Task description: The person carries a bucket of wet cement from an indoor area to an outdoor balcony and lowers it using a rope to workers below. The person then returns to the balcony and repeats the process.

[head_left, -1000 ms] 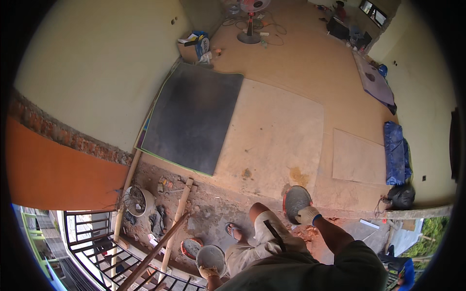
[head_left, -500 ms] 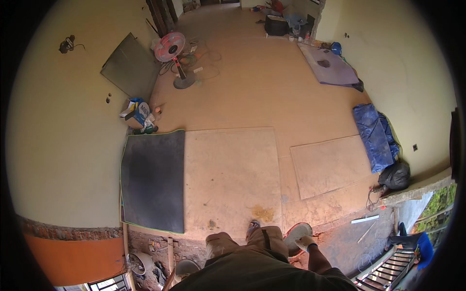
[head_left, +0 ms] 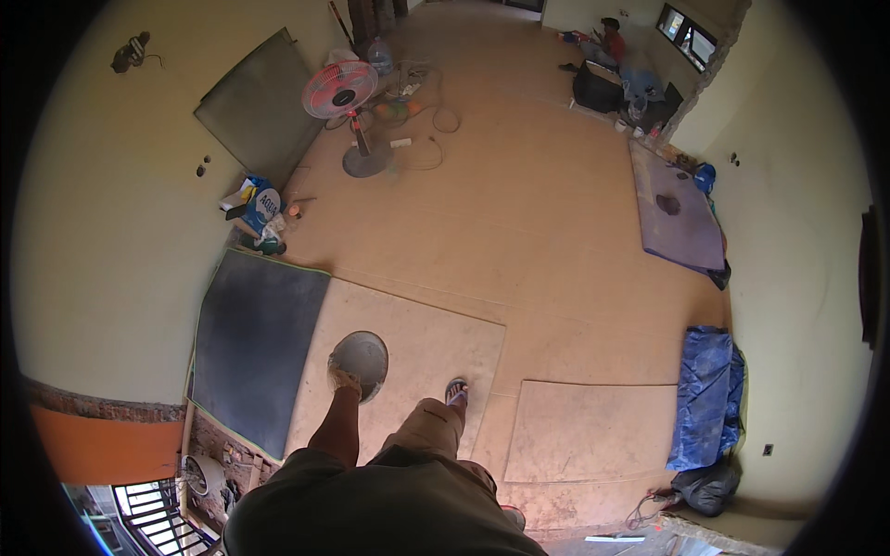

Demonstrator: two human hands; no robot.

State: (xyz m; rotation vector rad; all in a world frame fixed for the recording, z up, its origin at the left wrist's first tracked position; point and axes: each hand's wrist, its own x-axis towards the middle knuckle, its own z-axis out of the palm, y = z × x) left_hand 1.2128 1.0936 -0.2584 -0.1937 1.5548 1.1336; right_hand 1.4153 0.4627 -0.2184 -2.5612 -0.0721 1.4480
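My left hand (head_left: 344, 379), in what looks like a pale glove, grips the near-left rim of a round grey bucket (head_left: 363, 361). The bucket hangs over the tan board on the floor (head_left: 417, 324), its round opening facing up; what lies inside is hard to make out. My right hand is out of sight, hidden by my body. Beside my right hip a small rounded reddish and pale edge (head_left: 513, 517) peeks out, too little to name. One sandalled foot (head_left: 456, 391) is forward on the tan board.
A dark mat (head_left: 260, 343) lies left of the board. Farther ahead are a standing fan (head_left: 341, 91) with loose cables and a bottle box (head_left: 264, 206). On the right lie a second board (head_left: 593, 431), a blue tarp (head_left: 700, 398) and a purple mat (head_left: 681, 213). Another person (head_left: 610, 44) sits far back.
I have stepped forward onto the board, and the view has turned. My left hand and its bucket have come forward into sight. My right hand with its bucket has dropped out of view.
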